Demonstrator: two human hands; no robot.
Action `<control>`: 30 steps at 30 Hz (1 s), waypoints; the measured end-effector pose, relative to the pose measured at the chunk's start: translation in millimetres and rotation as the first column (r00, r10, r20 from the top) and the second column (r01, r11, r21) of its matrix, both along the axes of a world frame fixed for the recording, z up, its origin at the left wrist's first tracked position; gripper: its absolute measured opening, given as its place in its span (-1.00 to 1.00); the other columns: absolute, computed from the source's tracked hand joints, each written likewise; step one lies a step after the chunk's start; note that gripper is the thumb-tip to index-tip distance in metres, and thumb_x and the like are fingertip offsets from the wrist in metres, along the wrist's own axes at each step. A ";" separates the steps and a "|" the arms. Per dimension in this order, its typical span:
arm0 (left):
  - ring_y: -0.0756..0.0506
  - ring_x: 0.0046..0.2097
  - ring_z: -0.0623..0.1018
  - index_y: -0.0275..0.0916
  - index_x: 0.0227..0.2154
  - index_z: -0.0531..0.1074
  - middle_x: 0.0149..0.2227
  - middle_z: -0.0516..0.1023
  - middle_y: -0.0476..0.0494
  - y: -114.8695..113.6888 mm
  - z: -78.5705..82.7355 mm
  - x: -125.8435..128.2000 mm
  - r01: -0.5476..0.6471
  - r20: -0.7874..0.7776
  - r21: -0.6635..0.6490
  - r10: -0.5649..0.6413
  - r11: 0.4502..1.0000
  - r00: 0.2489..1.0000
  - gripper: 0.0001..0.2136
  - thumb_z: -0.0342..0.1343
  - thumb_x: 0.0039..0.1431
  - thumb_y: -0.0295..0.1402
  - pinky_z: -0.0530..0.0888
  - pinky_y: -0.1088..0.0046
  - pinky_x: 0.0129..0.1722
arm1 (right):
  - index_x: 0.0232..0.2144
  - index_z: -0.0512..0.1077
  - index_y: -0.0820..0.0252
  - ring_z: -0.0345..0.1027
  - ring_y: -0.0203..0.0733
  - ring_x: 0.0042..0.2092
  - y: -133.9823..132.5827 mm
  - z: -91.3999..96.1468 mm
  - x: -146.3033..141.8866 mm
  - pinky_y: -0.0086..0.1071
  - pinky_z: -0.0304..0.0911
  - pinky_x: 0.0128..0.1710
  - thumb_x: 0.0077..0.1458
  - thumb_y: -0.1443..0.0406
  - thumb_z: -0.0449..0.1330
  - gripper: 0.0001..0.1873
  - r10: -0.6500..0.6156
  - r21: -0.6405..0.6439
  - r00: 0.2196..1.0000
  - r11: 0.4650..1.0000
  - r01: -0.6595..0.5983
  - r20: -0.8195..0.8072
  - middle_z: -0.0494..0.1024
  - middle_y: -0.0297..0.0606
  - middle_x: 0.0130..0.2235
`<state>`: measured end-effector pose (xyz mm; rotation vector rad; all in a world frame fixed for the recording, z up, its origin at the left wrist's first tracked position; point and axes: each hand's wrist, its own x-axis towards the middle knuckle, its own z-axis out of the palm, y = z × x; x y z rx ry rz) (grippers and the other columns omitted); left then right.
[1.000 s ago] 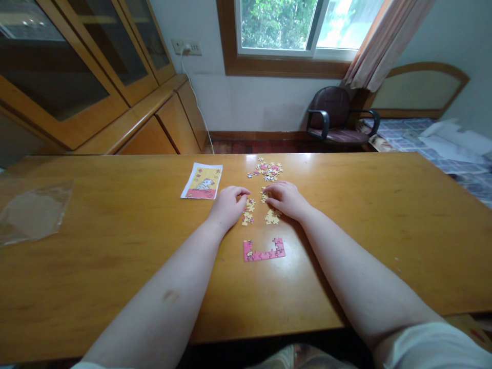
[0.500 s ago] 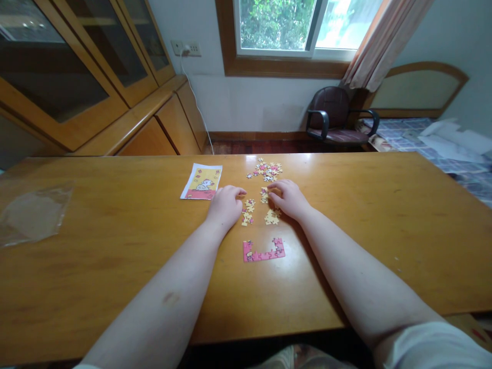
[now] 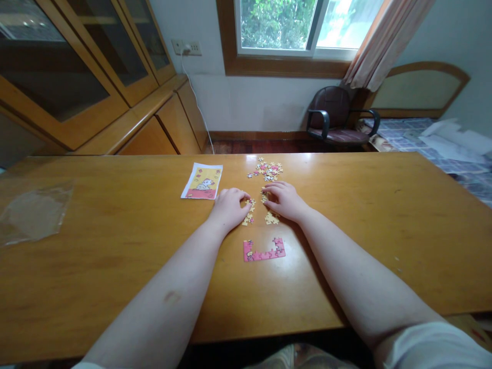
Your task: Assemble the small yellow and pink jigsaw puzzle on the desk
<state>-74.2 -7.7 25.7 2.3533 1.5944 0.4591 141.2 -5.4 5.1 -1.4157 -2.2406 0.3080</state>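
Both my hands rest on a wooden table (image 3: 115, 246), facing each other over small groups of yellow puzzle pieces. My left hand (image 3: 229, 206) is curled, its fingertips pinching at a yellow cluster (image 3: 249, 211). My right hand (image 3: 285, 200) is curled too, with its fingertips on yellow pieces (image 3: 265, 197); another yellow group (image 3: 271, 219) lies just under its palm. A joined pink L-shaped puzzle section (image 3: 263, 249) lies nearer to me, between my forearms. A loose pile of pieces (image 3: 268, 169) sits just beyond my hands.
A reference picture card (image 3: 202, 181) lies left of my left hand. A clear plastic bag (image 3: 33, 212) lies at the table's far left. Wooden cabinets stand along the left wall. A dark armchair (image 3: 335, 119) and a bed are behind the table.
My left hand has slid a little to the right onto the yellow cluster. My right hand's fingers have shifted slightly toward me over its pieces. The pink section has not moved.
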 end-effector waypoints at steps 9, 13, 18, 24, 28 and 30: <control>-0.19 -0.12 0.47 -0.15 -0.30 0.56 -0.22 0.60 -0.10 0.4 2.4 0.8 0.008 -0.017 -0.015 -0.008 1.000 1.000 -0.80 0.08 0.11 -0.24 0.37 0.26 -0.04 | -0.09 0.49 0.14 0.31 0.01 0.10 -1.0 2.4 -0.8 -0.01 0.12 0.16 0.04 0.23 0.23 -0.66 -0.003 -0.025 1.000 1.000 0.002 -0.009 0.51 -0.17 0.03; -0.19 -0.13 0.48 -0.15 -0.32 0.56 -0.23 0.61 -0.08 1.1 1.9 0.4 -0.008 -0.007 -0.015 0.008 1.000 1.000 -0.81 0.07 0.11 -0.27 0.37 0.25 -0.04 | -0.09 0.48 0.14 0.31 0.01 0.09 -1.3 2.8 -0.8 -0.01 0.11 0.16 0.05 0.22 0.23 -0.66 0.000 -0.025 1.000 1.000 0.000 -0.017 0.51 -0.16 0.03; -0.19 -0.13 0.48 -0.15 -0.32 0.57 -0.24 0.62 -0.08 0.4 3.7 0.9 -0.033 -0.018 -0.023 0.033 0.999 0.999 -0.81 0.06 0.09 -0.35 0.38 0.25 -0.04 | -0.09 0.49 0.13 0.31 0.00 0.09 -0.9 1.8 -0.3 -0.02 0.11 0.16 0.05 0.21 0.23 -0.66 -0.004 -0.023 1.000 1.000 0.004 -0.018 0.51 -0.16 0.02; -0.17 -0.12 0.49 -0.10 -0.30 0.58 -0.23 0.62 -0.06 -2.0 5.7 2.0 0.022 -0.001 -0.038 -0.022 0.999 1.000 -0.78 0.03 0.11 -0.36 0.39 0.28 -0.05 | -0.09 0.49 0.12 0.31 -0.01 0.09 -0.9 1.9 -0.4 -0.03 0.11 0.16 0.05 0.21 0.23 -0.66 0.005 -0.029 1.000 1.000 -0.006 -0.028 0.51 -0.16 0.02; -0.16 -0.11 0.49 -0.13 -0.25 0.57 -0.20 0.62 -0.07 -1.2 4.7 1.2 0.018 0.028 -0.009 -0.018 1.000 0.999 -0.76 0.00 0.14 -0.35 0.39 0.29 -0.03 | -0.09 0.48 0.14 0.30 -0.01 0.09 -1.3 3.6 -0.6 -0.03 0.11 0.16 0.05 0.21 0.23 -0.65 0.000 -0.038 1.000 0.999 -0.001 -0.023 0.51 -0.15 0.03; -0.17 -0.11 0.49 -0.16 -0.22 0.56 -0.19 0.61 -0.09 -0.6 3.9 0.4 -0.019 0.026 0.006 0.019 1.000 0.999 -0.76 0.02 0.14 -0.34 0.39 0.28 -0.02 | -0.09 0.48 0.15 0.30 -0.01 0.09 -1.4 4.0 -0.7 -0.03 0.11 0.16 0.05 0.21 0.23 -0.65 -0.001 -0.038 1.000 0.999 0.000 -0.022 0.51 -0.15 0.03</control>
